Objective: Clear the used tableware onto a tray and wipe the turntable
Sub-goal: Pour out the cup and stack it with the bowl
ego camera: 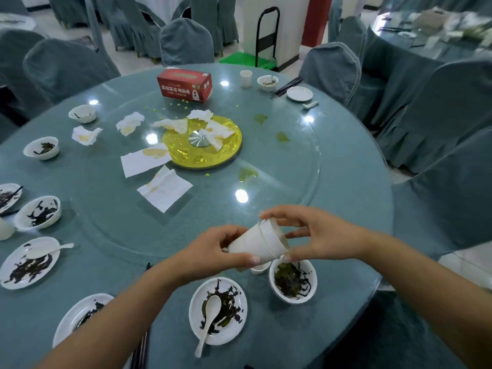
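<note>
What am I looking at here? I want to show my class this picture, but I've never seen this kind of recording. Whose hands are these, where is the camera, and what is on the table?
There is no machine: a person wears a camera on the head, looking down at their own bare hands. The left hand and right hand together hold a stack of white paper cups, tilted over a bowl of dark leftovers. On the round table lie dirty plates, bowls and a spoon. The glass turntable carries stained napkins, spills and a red box.
</note>
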Action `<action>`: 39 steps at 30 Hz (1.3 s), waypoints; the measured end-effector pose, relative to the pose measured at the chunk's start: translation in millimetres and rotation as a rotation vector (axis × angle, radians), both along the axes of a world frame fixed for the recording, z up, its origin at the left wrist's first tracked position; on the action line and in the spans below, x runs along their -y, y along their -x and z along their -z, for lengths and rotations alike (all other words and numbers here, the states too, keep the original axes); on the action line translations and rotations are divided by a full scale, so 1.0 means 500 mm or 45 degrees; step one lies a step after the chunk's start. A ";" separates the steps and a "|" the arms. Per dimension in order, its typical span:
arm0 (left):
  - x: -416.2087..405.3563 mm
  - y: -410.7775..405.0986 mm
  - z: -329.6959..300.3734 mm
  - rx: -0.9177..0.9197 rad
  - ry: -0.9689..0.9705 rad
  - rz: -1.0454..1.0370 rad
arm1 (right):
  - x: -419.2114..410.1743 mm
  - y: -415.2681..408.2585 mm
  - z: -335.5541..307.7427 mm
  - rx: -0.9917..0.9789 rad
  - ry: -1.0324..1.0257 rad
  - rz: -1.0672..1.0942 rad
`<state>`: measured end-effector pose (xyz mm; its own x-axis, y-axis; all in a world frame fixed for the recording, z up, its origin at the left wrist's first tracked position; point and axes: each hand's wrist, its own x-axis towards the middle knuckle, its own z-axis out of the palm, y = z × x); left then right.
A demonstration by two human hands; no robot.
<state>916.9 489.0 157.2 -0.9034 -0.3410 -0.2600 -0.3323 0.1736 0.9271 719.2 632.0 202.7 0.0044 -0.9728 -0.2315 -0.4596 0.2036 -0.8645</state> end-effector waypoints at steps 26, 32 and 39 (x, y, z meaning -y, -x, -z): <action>-0.032 0.068 0.243 0.364 0.620 0.049 | -0.149 -0.007 0.163 -0.177 -0.113 0.719; -0.040 0.110 0.314 0.475 0.641 -0.033 | -0.162 0.019 0.182 -0.199 -0.172 0.734; -0.040 0.108 0.306 0.338 0.632 -0.241 | -0.157 0.016 0.187 -0.190 -0.176 0.737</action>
